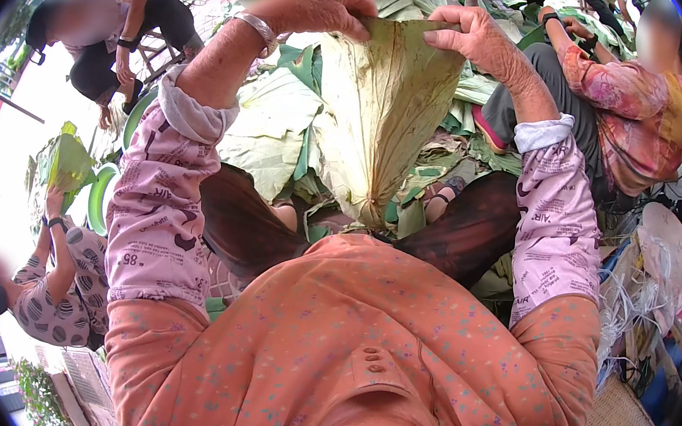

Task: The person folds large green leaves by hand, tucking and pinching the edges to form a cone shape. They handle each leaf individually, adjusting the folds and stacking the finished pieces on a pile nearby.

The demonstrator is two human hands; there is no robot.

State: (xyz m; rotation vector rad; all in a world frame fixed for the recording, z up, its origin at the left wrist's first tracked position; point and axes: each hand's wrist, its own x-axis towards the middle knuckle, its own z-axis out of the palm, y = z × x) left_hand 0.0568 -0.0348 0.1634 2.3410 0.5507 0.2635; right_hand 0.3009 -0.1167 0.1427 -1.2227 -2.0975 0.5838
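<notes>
Head view shows both hands raised near the top centre of the frame, holding one large dried lotus leaf [376,117] by its upper edge. Left hand [321,3], a silver bangle [258,28] on its wrist, pinches the left part of that edge with fingers closed on it. Right hand [475,40] grips the right part, thumb and fingers closed over the rim. Below them the leaf hangs folded into a cone, its point at mid-frame over the person's lap. Judging by that shape, the fold is made but the top is open and nothing ties it. A heap of green leaves [271,127] lies behind. Other people sit at the upper left, lower left and upper right; pale fibre strips [627,301] hang at the right.
</notes>
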